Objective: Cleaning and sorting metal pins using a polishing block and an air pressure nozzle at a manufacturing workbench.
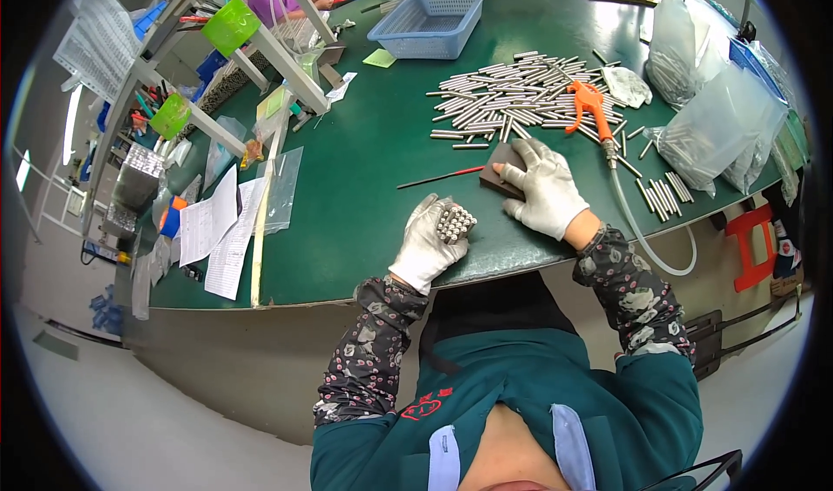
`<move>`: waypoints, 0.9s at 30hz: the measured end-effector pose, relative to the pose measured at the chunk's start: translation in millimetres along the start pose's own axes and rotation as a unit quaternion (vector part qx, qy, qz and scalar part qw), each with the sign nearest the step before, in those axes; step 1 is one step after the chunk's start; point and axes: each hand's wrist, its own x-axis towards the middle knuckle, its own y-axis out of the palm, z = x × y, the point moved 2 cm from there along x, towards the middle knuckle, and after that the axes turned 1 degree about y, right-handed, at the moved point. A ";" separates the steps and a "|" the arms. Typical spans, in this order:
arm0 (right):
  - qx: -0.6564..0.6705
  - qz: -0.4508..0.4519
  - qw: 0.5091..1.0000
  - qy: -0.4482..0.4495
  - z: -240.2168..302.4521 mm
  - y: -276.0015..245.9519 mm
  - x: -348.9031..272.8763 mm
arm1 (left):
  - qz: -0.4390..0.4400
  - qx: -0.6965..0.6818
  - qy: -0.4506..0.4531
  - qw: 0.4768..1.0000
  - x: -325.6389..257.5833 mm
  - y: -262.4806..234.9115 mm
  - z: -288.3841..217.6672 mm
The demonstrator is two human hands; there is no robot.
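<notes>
My left hand (423, 241), in a white glove, is closed around a bundle of short metal rods (456, 223), their round ends facing up. To its right, near the table's front edge, my right hand (547, 192), also gloved, grips a dark brown block (495, 180) lying on the green table. Its fingers reach over the block's far side and cover part of it. A thin rod with a red end (451, 175) lies beside the block. Beyond my hands spreads a loose pile of metal rods (495, 101).
An orange air blow gun (587, 109) with a clear hose (638, 222) lies right of the pile. Plastic bags of rods (716, 131) crowd the right edge. A blue basket (429, 24) stands at the back. Papers (221, 231) and a shelf frame (291, 53) are at left.
</notes>
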 end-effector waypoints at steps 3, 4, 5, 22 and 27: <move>-0.090 -0.086 0.990 -0.064 12.2 -9.5 -3.2 | 0.018 -0.046 -0.074 0.996 -2.8 0.9 6.3; -0.028 -0.027 0.999 -0.038 22.7 -17.5 -2.8 | 0.019 -0.046 -0.075 0.996 -2.8 -0.5 5.6; 0.035 0.033 0.999 -0.012 28.5 -19.8 -3.5 | 0.025 -0.047 -0.070 0.996 -1.7 -2.7 3.4; 0.493 0.055 0.853 0.163 68.1 52.7 -9.6 | 0.029 -0.491 -0.170 0.854 -10.0 -10.6 9.7; 0.512 0.030 0.845 0.153 68.9 57.2 -11.4 | 0.036 -0.445 -0.141 0.884 -1.9 -16.9 2.7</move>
